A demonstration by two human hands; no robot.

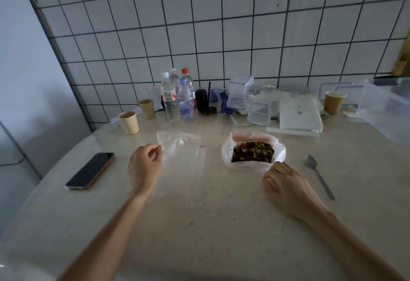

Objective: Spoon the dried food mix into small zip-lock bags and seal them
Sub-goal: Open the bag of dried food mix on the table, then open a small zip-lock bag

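1. Pinching the edge of an empty zip-lock bag [180, 154], the left hand [145, 165] sits left of centre, fingers curled on the plastic; the bag lies flat on the table [221, 225].
2. Right hand [286, 186] rests with loosely curled fingers against the near rim of the plastic-lined container of dried food mix [253, 152], holding nothing as far as I can tell.
3. Spoon [319, 176] lies at right, untouched.
4. Phone [89, 171] lies at left; water bottles [177, 99] and paper cups [129, 123] stand upper centre-left.
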